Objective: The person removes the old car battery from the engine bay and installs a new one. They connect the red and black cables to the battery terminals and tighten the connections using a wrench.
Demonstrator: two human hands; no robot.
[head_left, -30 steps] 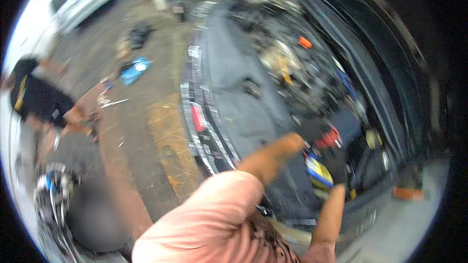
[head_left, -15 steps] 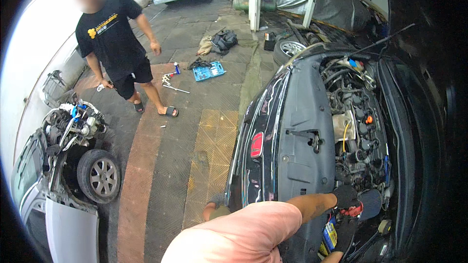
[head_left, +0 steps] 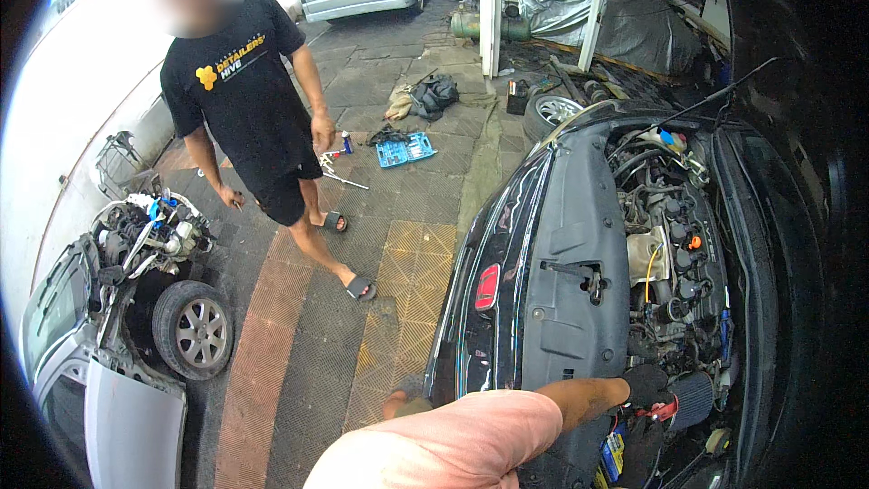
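My left hand (head_left: 648,385), in a black glove, reaches into the engine bay (head_left: 674,290) of a black car, its fingers curled. Just below it lies a red piece (head_left: 665,410), touching or close to the glove; what the fingers grip is hidden. A dark pleated cone air filter (head_left: 694,397) stands right beside it. My right hand (head_left: 641,449), also black-gloved, is lower down, next to a blue and yellow battery (head_left: 613,457). Shadow hides its fingers.
A person (head_left: 240,95) in black walks on the tiled floor at left. A blue tool case (head_left: 405,150) lies beyond. Partly dismantled car parts and a wheel (head_left: 193,330) stand at far left. The car's front panel (head_left: 577,308) borders the engine bay.
The person in black has stepped nearer and to the right. The whole view has shifted slightly. My hands stay at the same spot by the air filter and battery.
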